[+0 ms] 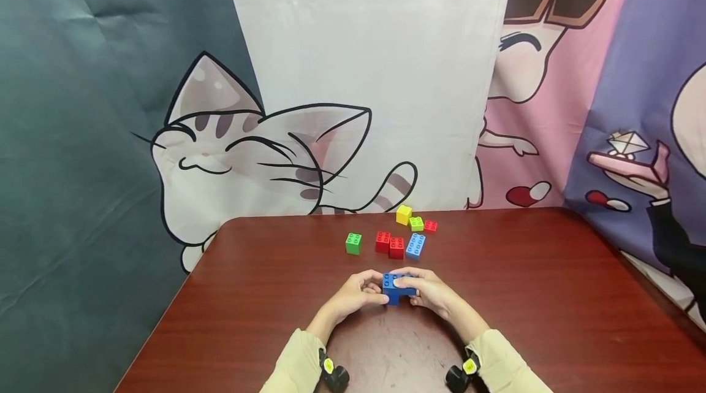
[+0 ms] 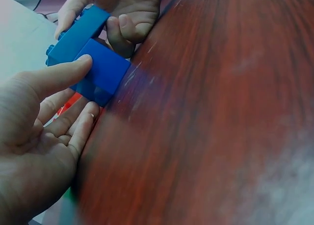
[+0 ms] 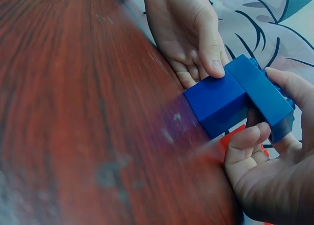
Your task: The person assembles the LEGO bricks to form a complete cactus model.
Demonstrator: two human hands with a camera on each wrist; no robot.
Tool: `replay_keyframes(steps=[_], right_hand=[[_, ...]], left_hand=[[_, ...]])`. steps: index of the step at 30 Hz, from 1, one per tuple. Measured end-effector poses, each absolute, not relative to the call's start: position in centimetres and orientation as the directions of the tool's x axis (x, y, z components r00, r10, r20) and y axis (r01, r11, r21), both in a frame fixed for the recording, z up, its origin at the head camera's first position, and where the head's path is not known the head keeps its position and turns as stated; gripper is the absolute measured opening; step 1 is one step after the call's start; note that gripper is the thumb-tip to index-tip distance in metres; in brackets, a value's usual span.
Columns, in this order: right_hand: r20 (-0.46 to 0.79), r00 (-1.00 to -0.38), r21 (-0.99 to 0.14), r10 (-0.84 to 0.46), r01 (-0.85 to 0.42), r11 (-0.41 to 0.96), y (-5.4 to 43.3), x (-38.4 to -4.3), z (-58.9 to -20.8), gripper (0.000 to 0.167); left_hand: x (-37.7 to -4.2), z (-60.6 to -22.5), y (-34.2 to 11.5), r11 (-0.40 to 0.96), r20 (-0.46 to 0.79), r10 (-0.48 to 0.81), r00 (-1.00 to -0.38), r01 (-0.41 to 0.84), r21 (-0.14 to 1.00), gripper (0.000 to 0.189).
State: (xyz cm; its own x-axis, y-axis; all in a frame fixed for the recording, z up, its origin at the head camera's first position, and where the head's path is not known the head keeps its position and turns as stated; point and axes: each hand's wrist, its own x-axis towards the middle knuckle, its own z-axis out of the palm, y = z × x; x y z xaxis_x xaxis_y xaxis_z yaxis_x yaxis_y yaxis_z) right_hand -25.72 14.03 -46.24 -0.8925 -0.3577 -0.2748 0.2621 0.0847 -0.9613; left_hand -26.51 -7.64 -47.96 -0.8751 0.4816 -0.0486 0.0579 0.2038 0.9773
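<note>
Two blue toy building bricks are joined at the middle of the near table: a long studded brick lies across a darker square brick beneath one of its ends. With thumb and fingers my left hand pinches the square brick's side, the thumb near the seam in the left wrist view. My right hand grips the long brick by its other end, thumb across its studs and fingers curled below. The lower brick's base is close over the tabletop in both wrist views.
Beyond my hands on the brown table stand a green brick, two red bricks and a light blue brick. Farther back are a yellow brick, a lime brick and a small red brick. A printed curtain hangs behind.
</note>
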Motion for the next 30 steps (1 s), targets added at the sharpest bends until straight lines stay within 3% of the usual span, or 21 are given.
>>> replay_keyframes(steps=[30], right_hand=[[-0.219,-0.895,-0.973,-0.389,0.229,0.020,14.6,-25.8,-47.2,0.042]], left_hand=[[-26.4,-47.9,-7.2,0.178,-0.031,0.445,-0.895,0.054,0.983,0.041]])
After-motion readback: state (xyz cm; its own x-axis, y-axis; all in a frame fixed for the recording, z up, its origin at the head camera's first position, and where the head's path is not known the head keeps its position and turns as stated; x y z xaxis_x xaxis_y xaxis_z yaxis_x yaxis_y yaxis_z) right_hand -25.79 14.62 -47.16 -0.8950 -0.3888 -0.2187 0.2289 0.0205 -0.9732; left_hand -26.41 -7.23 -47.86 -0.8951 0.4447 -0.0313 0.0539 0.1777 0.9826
